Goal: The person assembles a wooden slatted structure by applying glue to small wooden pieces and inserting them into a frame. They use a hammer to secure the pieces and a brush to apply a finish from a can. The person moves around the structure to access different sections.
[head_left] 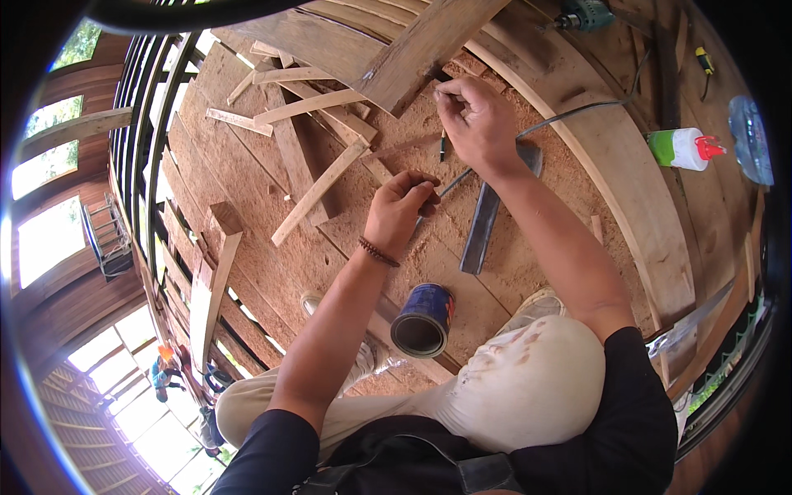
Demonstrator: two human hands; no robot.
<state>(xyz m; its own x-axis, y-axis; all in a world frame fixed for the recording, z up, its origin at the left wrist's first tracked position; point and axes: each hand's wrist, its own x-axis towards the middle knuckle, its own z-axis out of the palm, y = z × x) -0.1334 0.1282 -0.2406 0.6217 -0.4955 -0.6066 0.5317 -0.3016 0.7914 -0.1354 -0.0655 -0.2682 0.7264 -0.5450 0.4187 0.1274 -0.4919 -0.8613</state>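
Note:
My left hand [402, 203], a beaded bracelet on its wrist, is held over the dusty floor with thumb and fingers pinched together. Whatever lies between those fingertips is too small to make out. Farther off, my right hand [476, 124] is closed too, its fingers curled beside the end of a wide wooden plank [429, 49]; what it holds, if anything, is unclear. Below it a slim dark pen-like piece [443, 148] shows. A grey cable [569, 112] runs behind my right wrist toward my left fingers. Under my right forearm lies a dark grey bar [485, 223].
A blue tin can [423, 320] sits between my knees. Wood offcuts [320, 191] litter the sawdust-covered floor at left. A curved wooden beam [623, 194], a green-and-white bottle with red cap [683, 149], a clear bottle [749, 140] and a power drill [584, 15] are at right.

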